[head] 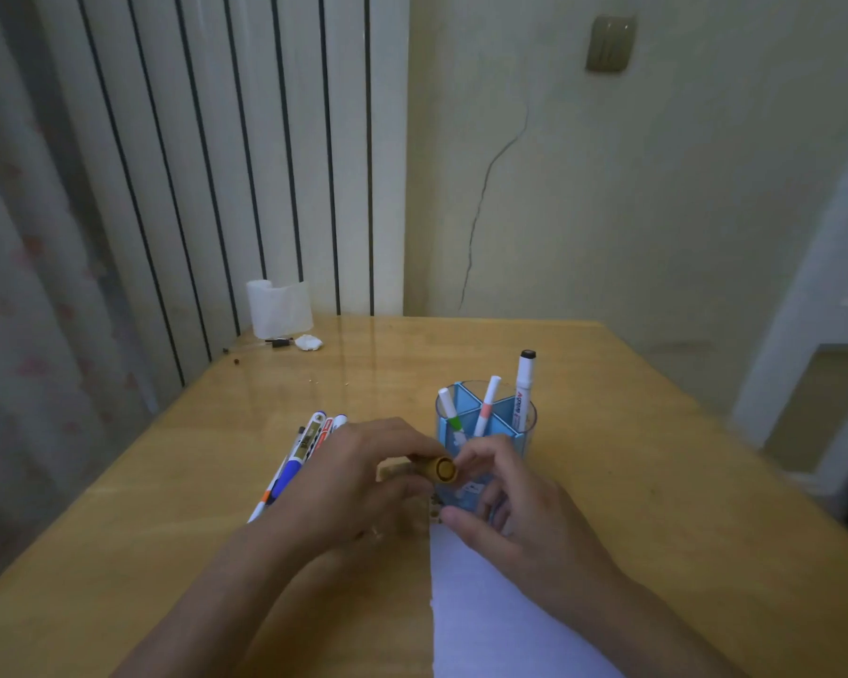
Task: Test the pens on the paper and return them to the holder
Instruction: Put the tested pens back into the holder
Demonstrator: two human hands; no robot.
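My left hand [358, 482] is closed around a gold marker [436, 468] whose round end points at the camera. My right hand [515, 511] sits just to its right, fingertips close to or touching that end; contact is hard to judge. Behind the hands stands a clear blue pen holder [520, 423] with dividers. It holds a green-banded pen [449, 408], a pink-banded pen [486, 406] and a taller white marker with a black cap [525, 384]. Several pens [304, 452] lie in a loose bunch on the table left of my left hand. White paper [490, 614] lies under my right forearm.
The wooden table [657, 482] ends at the right and far edges. At the far left corner stand a translucent white container [279, 308], a crumpled white scrap [308, 342] and a small dark object [279, 342]. A radiator and wall rise behind.
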